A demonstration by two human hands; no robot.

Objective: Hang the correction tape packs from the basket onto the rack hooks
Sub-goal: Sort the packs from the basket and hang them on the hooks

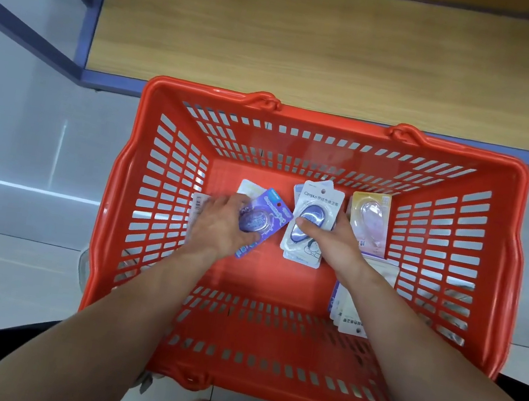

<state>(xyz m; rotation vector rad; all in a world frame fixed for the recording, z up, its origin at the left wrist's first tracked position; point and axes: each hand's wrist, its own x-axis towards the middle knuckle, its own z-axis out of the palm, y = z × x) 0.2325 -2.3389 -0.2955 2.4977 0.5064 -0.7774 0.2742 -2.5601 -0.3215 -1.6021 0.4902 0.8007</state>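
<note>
1. Left hand (221, 224) grips purple pack (261, 220) inside the red basket (305, 111); long axis runs near-left to far-right, hang-hole end far-right.
2. Right hand (332, 242) holds white pack (315, 208), thumb on the blister; axis near-far, hole end far.
3. Yellow pack (369, 217) lies flat far-right, axis near-far.
4. Loose stack (347, 314) near-right, under the right forearm.

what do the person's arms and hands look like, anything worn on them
The left hand and the right hand are both bare: no gloves, and no rings that show. Neither wrist carries a watch or band, and no sleeve shows anywhere along the arms in view. The one thumbnail that shows, on the right hand, looks short and unpainted.
</note>
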